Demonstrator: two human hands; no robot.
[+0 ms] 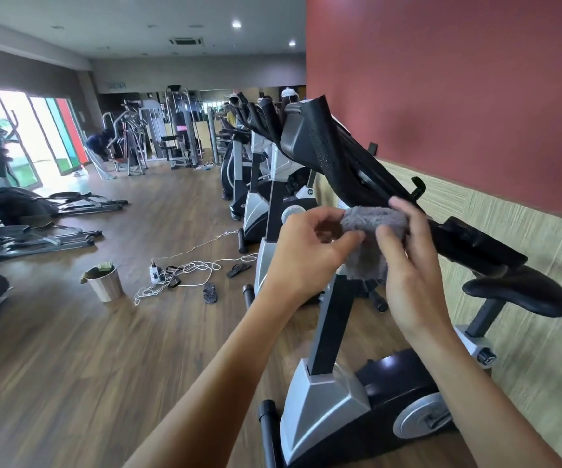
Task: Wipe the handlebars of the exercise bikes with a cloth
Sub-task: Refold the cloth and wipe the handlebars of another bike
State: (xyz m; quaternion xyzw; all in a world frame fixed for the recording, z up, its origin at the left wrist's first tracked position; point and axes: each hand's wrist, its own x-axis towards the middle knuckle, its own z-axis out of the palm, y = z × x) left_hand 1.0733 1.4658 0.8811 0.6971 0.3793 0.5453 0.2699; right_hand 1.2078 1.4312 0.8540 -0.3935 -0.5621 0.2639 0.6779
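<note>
Both hands, left (310,244) and right (407,258), pinch the cloth (370,231) mid-frame; best folded flat, then wrapped round the handlebar (347,163).

Both bare forearms (225,366) reach forward, hands close together. The left hand (306,255) pinches the cloth (369,224) at its left edge; the right hand (411,275) grips its right side.

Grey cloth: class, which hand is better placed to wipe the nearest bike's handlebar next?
Right. The right hand holds the grey cloth with fingers beside the black handlebar; the left hand pinches only its near edge, farther off.
</note>
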